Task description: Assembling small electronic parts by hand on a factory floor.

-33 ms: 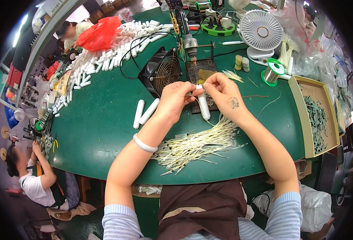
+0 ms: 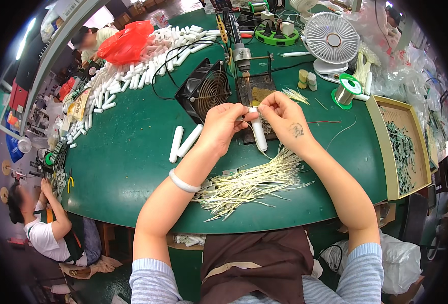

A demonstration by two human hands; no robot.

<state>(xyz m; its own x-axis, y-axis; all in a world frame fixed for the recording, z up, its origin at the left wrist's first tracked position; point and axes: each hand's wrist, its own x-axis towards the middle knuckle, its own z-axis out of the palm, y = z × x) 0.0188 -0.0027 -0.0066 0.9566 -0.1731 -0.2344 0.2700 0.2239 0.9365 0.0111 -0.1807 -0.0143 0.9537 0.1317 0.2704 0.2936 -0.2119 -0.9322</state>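
Observation:
My left hand [image 2: 223,123] and my right hand [image 2: 283,119] meet at the upper end of a slim white cylinder [image 2: 259,134], which stands nearly upright in the picture. The left fingers close around its top, and a thin pale wire [image 2: 256,133] runs down beside it from them. At the same end, my right thumb and forefinger are pinched together; the tiny thing between them is hidden. Just beyond the fingertips is a soldering iron [image 2: 242,58] clamped tip-down over a dark stand with a yellowish sponge [image 2: 261,95]. Below my hands lies a loose pile of pale wires [image 2: 252,185].
Two white cylinders [image 2: 182,144] lie left of my hand, near a black fan [image 2: 203,90]. Many more cylinders [image 2: 132,71] heap at the far left under a red bag [image 2: 125,43]. To the right are a white fan [image 2: 331,39], a solder spool [image 2: 346,91] and a box of small parts [image 2: 376,147].

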